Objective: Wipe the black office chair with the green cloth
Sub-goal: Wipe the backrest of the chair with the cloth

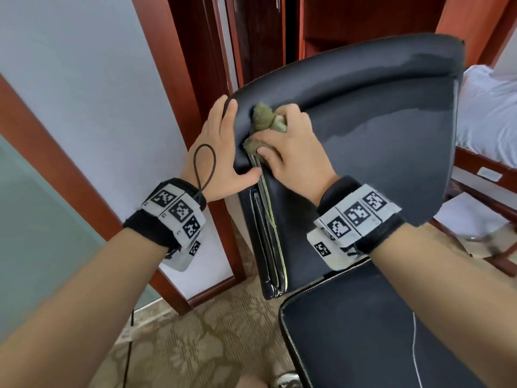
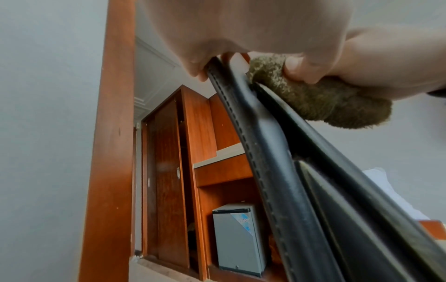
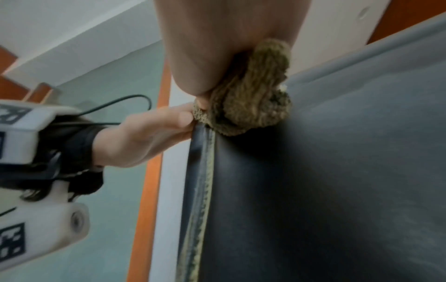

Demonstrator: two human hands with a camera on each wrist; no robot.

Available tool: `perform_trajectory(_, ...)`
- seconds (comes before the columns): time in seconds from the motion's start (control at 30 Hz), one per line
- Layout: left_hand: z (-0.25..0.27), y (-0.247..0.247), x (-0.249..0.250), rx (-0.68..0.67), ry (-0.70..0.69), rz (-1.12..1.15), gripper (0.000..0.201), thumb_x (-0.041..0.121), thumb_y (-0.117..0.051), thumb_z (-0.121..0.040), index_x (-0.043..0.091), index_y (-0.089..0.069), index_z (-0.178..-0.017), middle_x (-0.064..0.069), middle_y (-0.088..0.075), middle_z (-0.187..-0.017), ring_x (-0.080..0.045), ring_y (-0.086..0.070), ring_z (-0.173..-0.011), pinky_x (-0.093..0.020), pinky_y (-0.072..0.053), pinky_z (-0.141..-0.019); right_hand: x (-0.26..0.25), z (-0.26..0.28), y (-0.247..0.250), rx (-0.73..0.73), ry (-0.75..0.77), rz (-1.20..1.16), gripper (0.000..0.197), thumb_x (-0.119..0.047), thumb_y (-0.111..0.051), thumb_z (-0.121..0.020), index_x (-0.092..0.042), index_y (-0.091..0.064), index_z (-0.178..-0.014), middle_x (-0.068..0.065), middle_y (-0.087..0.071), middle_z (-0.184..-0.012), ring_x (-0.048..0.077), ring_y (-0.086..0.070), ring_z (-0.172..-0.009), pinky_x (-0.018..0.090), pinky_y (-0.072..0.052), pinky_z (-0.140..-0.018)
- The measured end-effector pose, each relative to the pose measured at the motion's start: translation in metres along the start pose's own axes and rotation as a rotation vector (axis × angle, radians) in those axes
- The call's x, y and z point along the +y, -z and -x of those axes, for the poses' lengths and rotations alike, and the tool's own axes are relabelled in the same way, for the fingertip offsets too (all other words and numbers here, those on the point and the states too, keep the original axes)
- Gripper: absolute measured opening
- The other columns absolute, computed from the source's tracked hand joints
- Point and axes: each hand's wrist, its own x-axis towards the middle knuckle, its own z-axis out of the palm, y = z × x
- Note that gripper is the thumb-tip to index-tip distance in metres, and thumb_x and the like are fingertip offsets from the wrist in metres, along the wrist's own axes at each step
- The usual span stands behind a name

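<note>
The black office chair (image 1: pixel 377 130) fills the middle and right of the head view, its backrest facing me and its seat (image 1: pixel 363 331) below. My left hand (image 1: pixel 221 152) grips the backrest's upper left edge (image 2: pixel 241 106), fingers over the back and thumb on the front seam. My right hand (image 1: pixel 291 152) holds the bunched green cloth (image 1: pixel 264 119) and presses it against the backrest near that same corner. The cloth (image 3: pixel 251 95) sits at the top of the side seam (image 3: pixel 205 171), and shows under my right hand (image 2: pixel 362 68) as the green cloth (image 2: pixel 325 103).
A red-brown wooden door frame (image 1: pixel 56 152) and grey wall stand to the left. A wardrobe (image 2: pixel 169 181) and a small grey fridge (image 2: pixel 239 238) lie behind the chair. A white bed (image 1: pixel 489 113) is at the right. Patterned carpet (image 1: pixel 209 331) covers the floor.
</note>
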Motion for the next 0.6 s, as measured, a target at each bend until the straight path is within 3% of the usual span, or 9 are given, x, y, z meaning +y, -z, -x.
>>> perform_trajectory(0.2,-0.003,0.002,0.014,-0.003,0.061,0.030,0.098,0.050,-0.050,-0.072,-0.012,-0.022,-0.141,-0.031,-0.020,-0.149,-0.041,-0.021,-0.139,-0.037,-0.018,-0.113,-0.006,-0.006,0.010,-0.082,0.052,0.078,0.027,-0.025,-0.047,-0.083,-0.017,-0.069,-0.097,0.021,-0.052,-0.110,0.038,-0.048,-0.092,0.030,-0.041,-0.047)
perform_trajectory(0.33,-0.007,0.000,0.023,0.013,0.128,0.053,0.095,0.048,-0.050,-0.073,-0.013,-0.024,-0.140,-0.032,-0.022,-0.148,-0.042,-0.022,-0.138,-0.035,-0.016,-0.114,0.018,-0.010,0.014,-0.110,0.105,0.151,0.035,-0.027,-0.040,-0.082,-0.018,-0.067,-0.102,0.022,-0.054,-0.109,0.035,-0.044,-0.091,0.029,-0.042,-0.043)
perform_trajectory(0.5,-0.017,-0.007,0.037,0.062,0.207,0.179,0.090,0.042,-0.051,-0.075,-0.012,-0.022,-0.141,-0.031,-0.018,-0.148,-0.040,-0.016,-0.140,-0.017,-0.003,-0.114,0.058,-0.018,0.021,-0.084,0.144,0.222,0.036,-0.031,-0.040,-0.085,-0.021,-0.066,-0.109,0.010,-0.029,-0.113,0.026,-0.030,-0.089,0.030,-0.044,-0.042)
perform_trajectory(0.6,-0.026,-0.007,0.044,0.038,0.237,0.147,0.091,0.046,-0.049,-0.074,-0.007,-0.022,-0.144,-0.030,-0.017,-0.149,-0.038,-0.016,-0.140,-0.027,-0.010,-0.115,0.073,-0.023,0.029,-0.084,0.112,0.235,0.035,-0.032,-0.040,-0.085,-0.022,-0.067,-0.106,0.014,-0.036,-0.112,0.028,-0.032,-0.089,0.029,-0.045,-0.042)
